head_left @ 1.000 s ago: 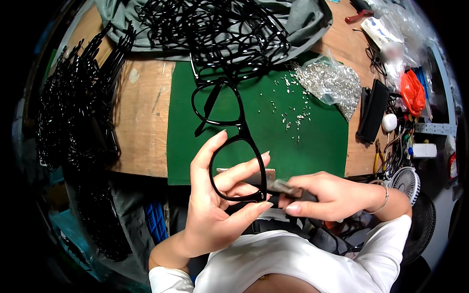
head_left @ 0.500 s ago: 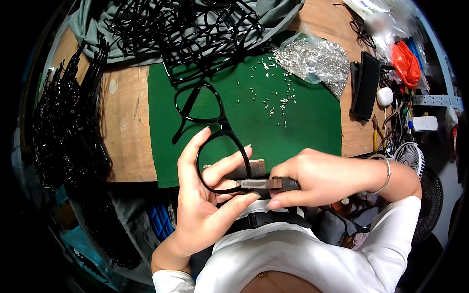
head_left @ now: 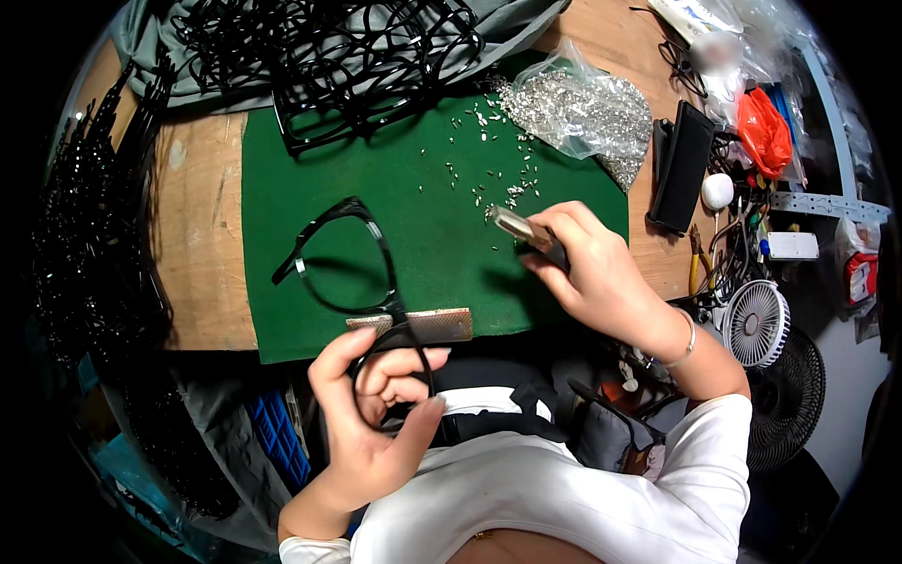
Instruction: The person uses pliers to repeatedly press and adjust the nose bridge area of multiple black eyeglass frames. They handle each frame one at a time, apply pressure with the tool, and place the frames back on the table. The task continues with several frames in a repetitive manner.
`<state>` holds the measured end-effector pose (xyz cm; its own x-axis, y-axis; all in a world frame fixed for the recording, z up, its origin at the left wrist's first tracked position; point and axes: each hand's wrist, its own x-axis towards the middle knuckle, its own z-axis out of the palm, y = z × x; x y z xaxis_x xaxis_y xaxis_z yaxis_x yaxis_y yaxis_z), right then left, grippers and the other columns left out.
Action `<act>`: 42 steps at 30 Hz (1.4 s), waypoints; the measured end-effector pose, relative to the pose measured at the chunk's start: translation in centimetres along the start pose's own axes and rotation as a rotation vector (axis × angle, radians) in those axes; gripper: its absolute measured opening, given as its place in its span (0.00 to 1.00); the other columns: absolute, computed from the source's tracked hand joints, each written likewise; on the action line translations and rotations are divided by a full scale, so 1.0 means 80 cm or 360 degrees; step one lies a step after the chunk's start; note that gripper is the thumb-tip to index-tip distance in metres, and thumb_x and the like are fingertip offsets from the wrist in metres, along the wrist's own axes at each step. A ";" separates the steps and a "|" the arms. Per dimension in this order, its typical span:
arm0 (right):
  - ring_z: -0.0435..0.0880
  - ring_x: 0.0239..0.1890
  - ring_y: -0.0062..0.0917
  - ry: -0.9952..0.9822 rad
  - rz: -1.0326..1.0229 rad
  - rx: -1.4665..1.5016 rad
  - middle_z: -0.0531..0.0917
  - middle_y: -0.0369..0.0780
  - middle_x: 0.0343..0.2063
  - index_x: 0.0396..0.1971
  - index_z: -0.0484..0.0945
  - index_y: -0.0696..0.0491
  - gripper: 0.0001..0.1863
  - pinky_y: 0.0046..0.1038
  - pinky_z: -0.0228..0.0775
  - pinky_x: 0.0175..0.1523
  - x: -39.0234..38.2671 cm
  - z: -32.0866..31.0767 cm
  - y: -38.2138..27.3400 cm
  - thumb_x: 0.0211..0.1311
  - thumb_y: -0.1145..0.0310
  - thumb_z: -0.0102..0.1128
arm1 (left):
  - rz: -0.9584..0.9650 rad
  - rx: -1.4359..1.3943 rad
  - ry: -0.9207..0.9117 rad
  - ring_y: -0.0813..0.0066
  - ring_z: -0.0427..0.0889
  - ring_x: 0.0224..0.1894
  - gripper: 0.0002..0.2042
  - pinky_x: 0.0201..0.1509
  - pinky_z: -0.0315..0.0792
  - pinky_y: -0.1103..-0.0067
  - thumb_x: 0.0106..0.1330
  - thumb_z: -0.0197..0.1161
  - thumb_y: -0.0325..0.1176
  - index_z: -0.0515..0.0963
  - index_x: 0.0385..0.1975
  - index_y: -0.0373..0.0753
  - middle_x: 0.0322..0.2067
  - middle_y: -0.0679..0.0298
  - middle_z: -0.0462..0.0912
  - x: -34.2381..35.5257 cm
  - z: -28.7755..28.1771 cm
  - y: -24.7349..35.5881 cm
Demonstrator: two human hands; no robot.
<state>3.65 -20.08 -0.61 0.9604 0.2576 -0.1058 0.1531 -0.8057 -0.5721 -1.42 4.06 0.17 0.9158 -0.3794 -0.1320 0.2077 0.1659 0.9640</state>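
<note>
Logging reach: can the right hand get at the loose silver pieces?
Probably yes: the right hand is near the loose silver pieces with nothing blocking, though its metal-tipped tool may hinder grasping.

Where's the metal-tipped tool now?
Head view, right of centre: the metal-tipped tool is in the right hand, over the green mat, near scattered silver pieces.

Ctr. bright; rim black, fisheye-bent. Shadow on green mat [head_left: 442,240] nr. R hand [head_left: 590,271]. Glints: clear bag [head_left: 583,108], approx. 1 o'clock. Dim: 8 o'clock.
</note>
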 end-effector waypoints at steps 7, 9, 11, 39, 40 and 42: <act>0.73 0.29 0.38 -0.0039 0.0024 -0.0001 0.71 0.44 0.24 0.26 0.69 0.58 0.08 0.34 0.66 0.34 0.014 0.033 0.016 0.43 0.76 0.56 | -0.0457 -0.0542 -0.0111 0.62 0.76 0.42 0.47 0.44 0.72 0.70 0.37 0.54 0.09 0.39 0.58 0.48 0.46 0.48 0.66 0.012 0.006 0.017; 0.73 0.29 0.38 -0.0051 -0.0037 -0.0160 0.71 0.44 0.24 0.26 0.69 0.58 0.08 0.34 0.66 0.34 0.018 0.038 0.012 0.42 0.77 0.56 | -0.0574 -0.0887 -0.0175 0.66 0.73 0.44 0.31 0.47 0.68 0.74 0.47 0.58 0.15 0.51 0.50 0.40 0.48 0.50 0.63 0.011 0.001 0.016; 0.73 0.29 0.38 -0.0061 -0.0033 -0.0223 0.71 0.44 0.24 0.26 0.68 0.58 0.08 0.34 0.65 0.35 0.019 0.037 0.006 0.42 0.78 0.56 | -0.0606 -0.0756 -0.0079 0.70 0.75 0.40 0.14 0.44 0.69 0.77 0.56 0.52 0.19 0.59 0.40 0.36 0.44 0.52 0.67 0.008 0.002 0.002; 0.70 0.15 0.12 -0.0634 0.0967 0.2752 0.73 0.34 0.18 0.29 0.66 0.53 0.13 0.11 0.52 0.14 0.005 0.024 -0.083 0.55 0.61 0.56 | -0.0605 -0.0813 -0.0164 0.69 0.79 0.30 0.27 0.35 0.74 0.79 0.54 0.50 0.15 0.50 0.54 0.35 0.39 0.51 0.71 0.018 0.010 0.034; 0.67 0.14 0.11 -0.0657 0.0989 0.2728 0.72 0.32 0.16 0.29 0.66 0.52 0.12 0.11 0.50 0.14 0.007 0.018 -0.088 0.55 0.61 0.56 | -0.0603 -0.0838 -0.0161 0.68 0.79 0.29 0.27 0.34 0.74 0.78 0.53 0.50 0.14 0.50 0.54 0.34 0.38 0.51 0.71 0.017 0.010 0.034; 0.65 0.13 0.10 -0.0709 0.0910 0.2647 0.71 0.32 0.16 0.29 0.66 0.52 0.12 0.11 0.48 0.14 0.006 0.019 -0.082 0.55 0.61 0.56 | -0.0605 -0.0827 -0.0195 0.68 0.79 0.29 0.28 0.34 0.75 0.78 0.53 0.50 0.14 0.50 0.54 0.34 0.38 0.50 0.72 0.015 0.007 0.034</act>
<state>2.73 -13.87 1.84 0.6355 0.5032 -0.5856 -0.7721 0.4065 -0.4885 0.01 3.55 2.75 0.7061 -0.5945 -0.3848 0.6767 0.4062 0.6141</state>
